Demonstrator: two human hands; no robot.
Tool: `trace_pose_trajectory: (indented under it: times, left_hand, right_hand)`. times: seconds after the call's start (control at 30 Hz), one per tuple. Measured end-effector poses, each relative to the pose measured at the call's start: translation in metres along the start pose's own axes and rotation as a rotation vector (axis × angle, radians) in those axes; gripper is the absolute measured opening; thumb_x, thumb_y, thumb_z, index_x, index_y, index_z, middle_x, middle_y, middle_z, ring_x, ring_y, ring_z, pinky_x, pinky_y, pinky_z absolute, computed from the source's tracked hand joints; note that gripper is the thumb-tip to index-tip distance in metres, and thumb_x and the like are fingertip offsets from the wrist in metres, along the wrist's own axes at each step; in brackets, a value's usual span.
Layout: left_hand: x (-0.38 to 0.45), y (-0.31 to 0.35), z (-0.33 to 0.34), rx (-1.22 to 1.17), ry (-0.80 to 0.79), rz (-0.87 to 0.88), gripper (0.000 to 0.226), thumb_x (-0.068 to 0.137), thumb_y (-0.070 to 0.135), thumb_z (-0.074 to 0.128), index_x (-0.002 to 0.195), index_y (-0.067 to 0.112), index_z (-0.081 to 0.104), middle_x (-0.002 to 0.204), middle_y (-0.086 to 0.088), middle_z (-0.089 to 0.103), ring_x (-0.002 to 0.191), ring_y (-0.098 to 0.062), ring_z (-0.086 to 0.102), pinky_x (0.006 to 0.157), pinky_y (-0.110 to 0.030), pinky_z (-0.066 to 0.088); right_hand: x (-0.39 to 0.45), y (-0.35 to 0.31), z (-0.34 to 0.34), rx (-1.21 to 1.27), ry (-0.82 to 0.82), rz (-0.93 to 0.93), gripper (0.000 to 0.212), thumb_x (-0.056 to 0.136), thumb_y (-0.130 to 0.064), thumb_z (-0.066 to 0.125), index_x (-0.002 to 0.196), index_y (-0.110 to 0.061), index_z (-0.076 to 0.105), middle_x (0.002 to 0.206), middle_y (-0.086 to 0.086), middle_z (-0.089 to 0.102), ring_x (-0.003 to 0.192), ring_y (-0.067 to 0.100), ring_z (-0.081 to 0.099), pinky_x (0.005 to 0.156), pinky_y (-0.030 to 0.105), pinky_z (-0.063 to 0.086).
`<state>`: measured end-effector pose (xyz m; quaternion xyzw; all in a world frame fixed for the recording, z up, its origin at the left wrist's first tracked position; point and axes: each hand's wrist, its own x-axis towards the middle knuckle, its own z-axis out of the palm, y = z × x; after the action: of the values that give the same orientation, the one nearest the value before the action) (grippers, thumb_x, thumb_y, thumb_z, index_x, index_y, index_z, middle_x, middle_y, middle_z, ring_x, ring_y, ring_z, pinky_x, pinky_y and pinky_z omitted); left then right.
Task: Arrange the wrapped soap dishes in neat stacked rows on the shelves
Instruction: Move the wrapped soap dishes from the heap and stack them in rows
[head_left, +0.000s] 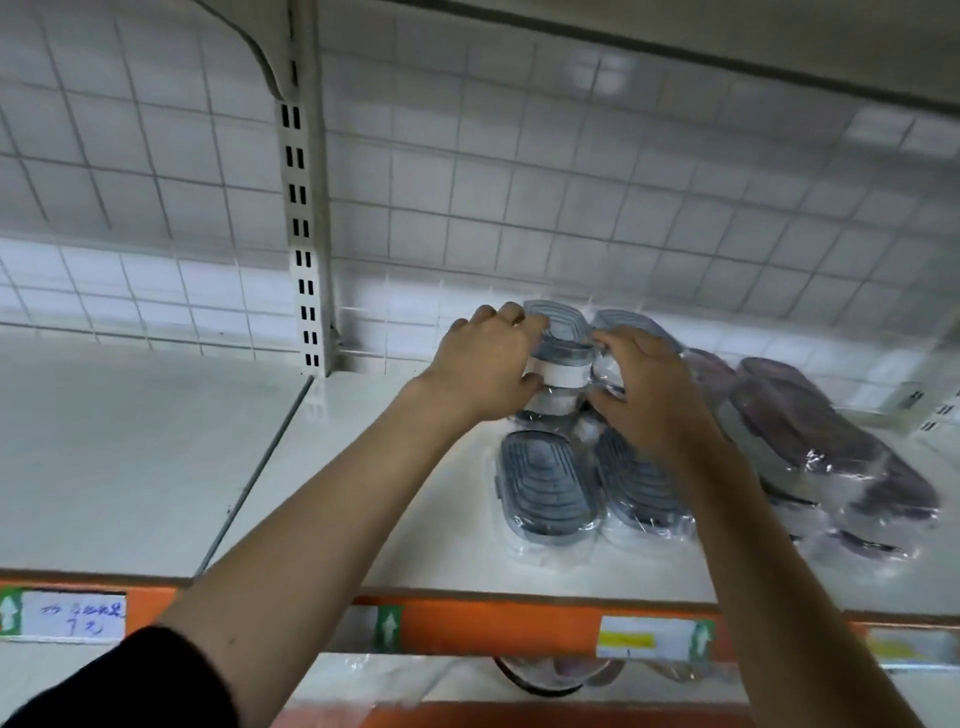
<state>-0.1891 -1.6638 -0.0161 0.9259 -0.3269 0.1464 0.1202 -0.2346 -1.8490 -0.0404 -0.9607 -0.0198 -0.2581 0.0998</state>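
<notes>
Dishes: grey wrapped stack (563, 358) stands far on the shelf (405, 519), held between both hands; two more grey ones (545, 486) lie flat just nearer, and purple ones (831, 447) lie to the right.
Left hand (485, 364): its grip wraps the stack's left side, fingers over the top dish, thumb low on the white band.
Right hand (649, 389): its grip curls against the stack's right side and the wrapped dish beside it; how firm I cannot tell.
Key relation: the stack sits directly between the two hands, a little nearer the left one; each dish's long axis runs near-to-far, in line with the flat grey pair in front.
Next move, as I judge: square the stack so it lines up behind the near row.
Materials: hard ribbed oval plastic, grey tops over white bases, in glossy crinkled film, likely slippery.
Shelf: flat pale board, orange front rail (493, 629), wire grid back.
</notes>
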Motion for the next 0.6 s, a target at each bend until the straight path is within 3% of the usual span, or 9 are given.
trace_pose_trajectory:
  times: [0.17, 0.33, 0.43, 0.6]
  left_hand:
    - [0.046, 0.024, 0.012, 0.111, -0.136, 0.036, 0.083, 0.08, 0.045, 0.066, 0.147, 0.025, 0.021, 0.147, -0.009, 0.027, 0.132, -0.032, 0.029, 0.102, -0.044, 0.034]
    - [0.07, 0.028, 0.027, 0.16, -0.255, -0.029, 0.105, 0.071, 0.054, 0.075, 0.149, 0.033, 0.009, 0.156, -0.009, 0.007, 0.138, -0.038, 0.016, 0.107, -0.052, 0.03]
    - [0.077, 0.027, 0.036, 0.169, -0.31, -0.062, 0.11, 0.068, 0.057, 0.076, 0.149, 0.036, 0.005, 0.157, -0.008, 0.006, 0.139, -0.04, 0.014, 0.108, -0.055, 0.029]
    - [0.083, 0.022, 0.047, 0.105, -0.284, -0.052, 0.106, 0.068, 0.054, 0.076, 0.15, 0.035, 0.011, 0.152, -0.005, 0.022, 0.135, -0.038, 0.02, 0.106, -0.048, 0.035]
  right_hand:
    - [0.016, 0.034, -0.008, -0.189, -0.11, 0.021, 0.08, 0.08, -0.028, 0.071, 0.147, -0.016, 0.028, 0.155, 0.011, 0.02, 0.142, 0.03, 0.019, 0.116, 0.044, 0.015]
    - [0.033, 0.047, -0.004, -0.292, -0.277, 0.147, 0.104, 0.079, -0.042, 0.072, 0.151, -0.018, 0.001, 0.159, 0.008, -0.002, 0.145, 0.03, 0.004, 0.117, 0.046, 0.009]
    - [0.04, 0.054, 0.002, -0.283, -0.333, 0.152, 0.108, 0.078, -0.045, 0.073, 0.151, -0.018, -0.001, 0.159, 0.009, -0.002, 0.145, 0.03, 0.004, 0.116, 0.048, 0.009]
    - [0.043, 0.06, 0.014, -0.249, -0.299, 0.148, 0.1, 0.078, -0.044, 0.072, 0.151, -0.024, 0.007, 0.157, 0.005, 0.014, 0.145, 0.025, 0.011, 0.116, 0.05, 0.011]
